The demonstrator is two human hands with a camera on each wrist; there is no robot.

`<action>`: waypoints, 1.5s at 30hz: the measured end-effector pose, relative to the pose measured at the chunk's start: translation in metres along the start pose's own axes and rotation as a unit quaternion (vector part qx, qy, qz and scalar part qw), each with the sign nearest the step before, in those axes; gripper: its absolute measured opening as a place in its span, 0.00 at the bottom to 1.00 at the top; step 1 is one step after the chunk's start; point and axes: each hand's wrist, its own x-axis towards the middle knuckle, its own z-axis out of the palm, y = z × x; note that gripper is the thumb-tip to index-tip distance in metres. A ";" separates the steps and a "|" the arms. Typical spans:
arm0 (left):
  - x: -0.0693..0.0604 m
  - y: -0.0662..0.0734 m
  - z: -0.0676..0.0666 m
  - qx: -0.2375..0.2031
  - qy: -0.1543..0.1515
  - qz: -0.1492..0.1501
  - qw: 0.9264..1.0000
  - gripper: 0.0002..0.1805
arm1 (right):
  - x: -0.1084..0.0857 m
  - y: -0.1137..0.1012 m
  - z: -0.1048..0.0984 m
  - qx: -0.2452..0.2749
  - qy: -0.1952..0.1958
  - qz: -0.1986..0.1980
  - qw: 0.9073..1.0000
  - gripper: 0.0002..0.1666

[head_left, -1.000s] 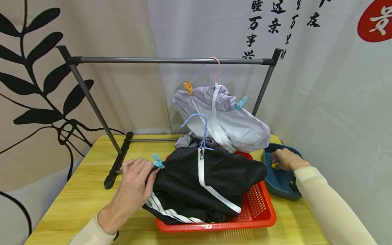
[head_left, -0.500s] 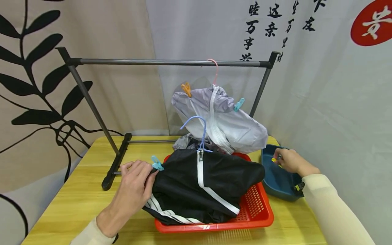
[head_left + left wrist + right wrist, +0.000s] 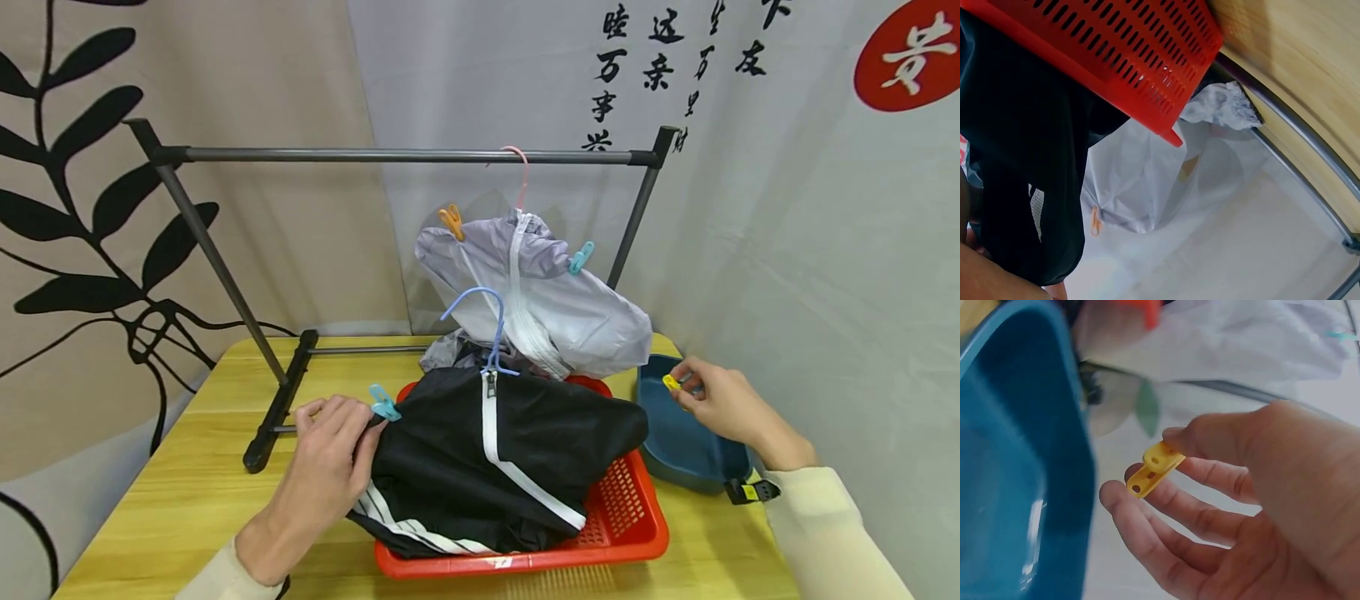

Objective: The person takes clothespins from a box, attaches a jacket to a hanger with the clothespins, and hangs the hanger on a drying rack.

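My left hand (image 3: pixel 318 479) grips the left shoulder of a black jacket (image 3: pixel 442 442) with white stripes, right beside a light blue clothespin (image 3: pixel 384 403) clipped there. The jacket is on a blue hanger (image 3: pixel 497 329) and lies across a red basket (image 3: pixel 633 546). In the left wrist view, dark cloth (image 3: pixel 1029 156) hides most of that hand. Over a blue basin (image 3: pixel 690 454), my right hand (image 3: pixel 731 408) pinches a yellow clothespin (image 3: pixel 1155 467) between thumb and fingers.
Behind stands a grey metal rack (image 3: pixel 390 155). A pale grey jacket (image 3: pixel 570 308) hangs from it on a pink hanger (image 3: pixel 522 179), with an orange clothespin (image 3: pixel 452 221) and a light blue one on its shoulders. A curtain wall (image 3: pixel 810 250) borders the table's right side.
My right hand has risen out of the basin and drawn back to the right, bringing the yellow clothespin up with it. The left hand keeps its hold on the black jacket.
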 end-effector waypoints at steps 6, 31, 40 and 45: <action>-0.001 -0.001 -0.001 0.007 -0.006 -0.010 1.000 0.28 | -0.009 -0.030 -0.017 0.017 0.036 0.007 0.999 0.16; 0.001 -0.003 0.002 0.000 -0.009 -0.024 1.000 0.27 | -0.034 -0.119 -0.024 0.113 0.234 -0.200 0.945 0.31; 0.003 -0.002 0.002 -0.003 -0.010 -0.020 1.000 0.27 | -0.025 -0.139 -0.004 0.150 0.220 -0.210 0.941 0.32; 0.005 -0.002 0.002 -0.007 -0.011 -0.020 1.000 0.27 | -0.023 -0.144 0.002 0.181 0.223 -0.214 0.934 0.29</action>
